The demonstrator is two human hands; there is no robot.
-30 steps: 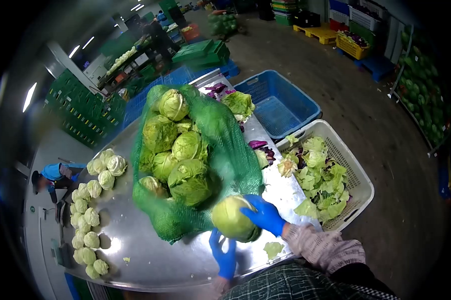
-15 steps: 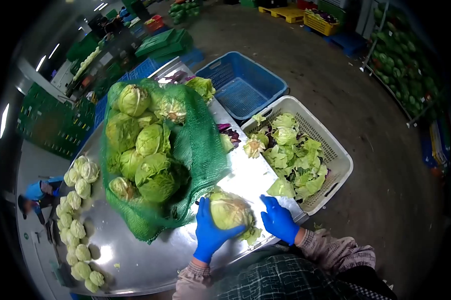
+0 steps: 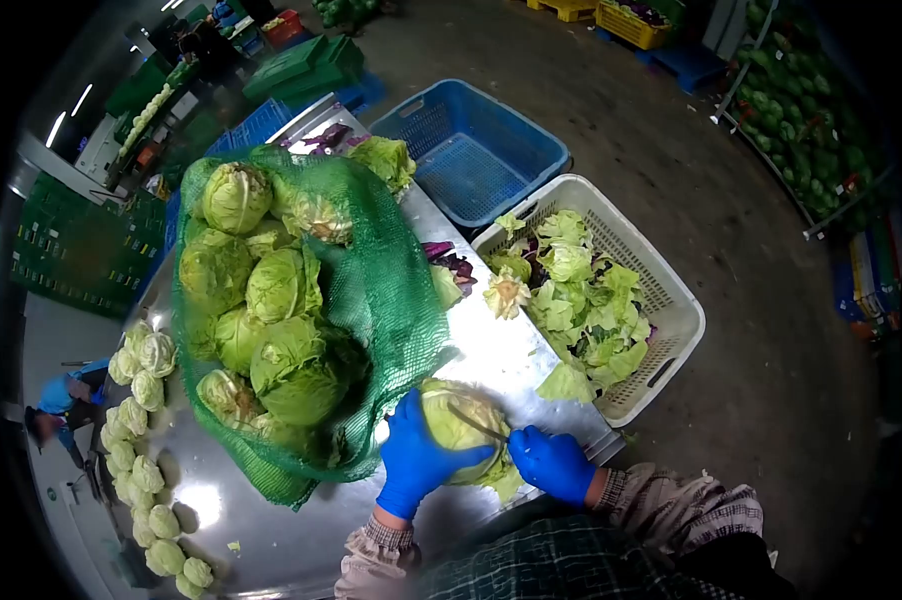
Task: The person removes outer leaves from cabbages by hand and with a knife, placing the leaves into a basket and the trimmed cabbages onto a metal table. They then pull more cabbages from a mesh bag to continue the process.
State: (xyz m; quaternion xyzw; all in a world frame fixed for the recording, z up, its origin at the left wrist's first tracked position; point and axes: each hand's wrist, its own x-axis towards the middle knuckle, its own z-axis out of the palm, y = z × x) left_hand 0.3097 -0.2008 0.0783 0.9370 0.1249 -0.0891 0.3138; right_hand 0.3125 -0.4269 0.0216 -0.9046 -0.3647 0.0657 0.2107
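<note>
A pale green cabbage (image 3: 459, 420) rests on the metal table near its front edge. My left hand (image 3: 421, 458), in a blue glove, grips it from the left, thumb across its near side. On the right, my gloved right hand (image 3: 553, 466) is closed round the handle of a knife (image 3: 479, 424). Its thin dark blade lies against the top of the cabbage. Just beyond my left hand, a green mesh bag (image 3: 401, 300) lies open on its side with several cabbages (image 3: 301, 370) inside.
Trimmed cabbages (image 3: 143, 475) line the table's left side. Loose leaves (image 3: 449, 272) lie along the right edge of the metal table (image 3: 301, 540). Beyond that edge are a white crate (image 3: 671, 310) of leaves and a blue crate (image 3: 481, 150). A person (image 3: 61, 400) is at far left.
My right hand has moved left to the cabbage and closed, and the knife blade now shows across it. My left hand still holds the cabbage. The view has shifted slightly.
</note>
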